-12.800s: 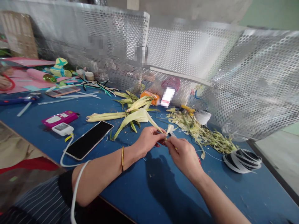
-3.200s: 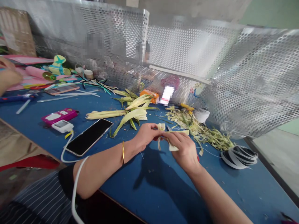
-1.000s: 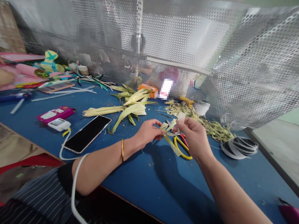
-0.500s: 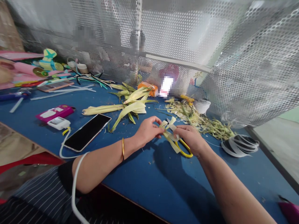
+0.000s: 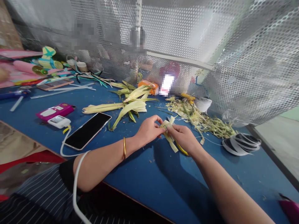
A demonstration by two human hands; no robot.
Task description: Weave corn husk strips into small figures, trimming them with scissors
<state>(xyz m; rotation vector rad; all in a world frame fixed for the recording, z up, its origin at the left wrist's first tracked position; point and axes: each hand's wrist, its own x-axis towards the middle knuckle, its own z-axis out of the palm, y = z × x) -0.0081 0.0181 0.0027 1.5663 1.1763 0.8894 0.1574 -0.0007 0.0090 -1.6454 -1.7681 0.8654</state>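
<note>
My left hand point(image 5: 148, 130) and my right hand point(image 5: 184, 139) meet over the blue table point(image 5: 144, 183), both pinched on a small folded piece of pale leaf strip point(image 5: 168, 130). Loose ends of the strip hang down between the hands. The yellow handle of a pair of scissors point(image 5: 181, 150) shows on the table just under my right hand. A gold bangle circles my left wrist.
Whole pale green leaves point(image 5: 126, 105) lie behind my hands, with a heap of leaf trimmings point(image 5: 201, 119) to the right. A black phone point(image 5: 87, 130), a pink device point(image 5: 54, 111), a white charger point(image 5: 59, 121) and a coil of white cord point(image 5: 241, 143) lie around. A perforated metal screen point(image 5: 187, 46) stands behind.
My right hand has come down from its raised position and closed in on the left, folding the strip tighter. The scissors, which lay exposed, are now mostly covered by my right hand.
</note>
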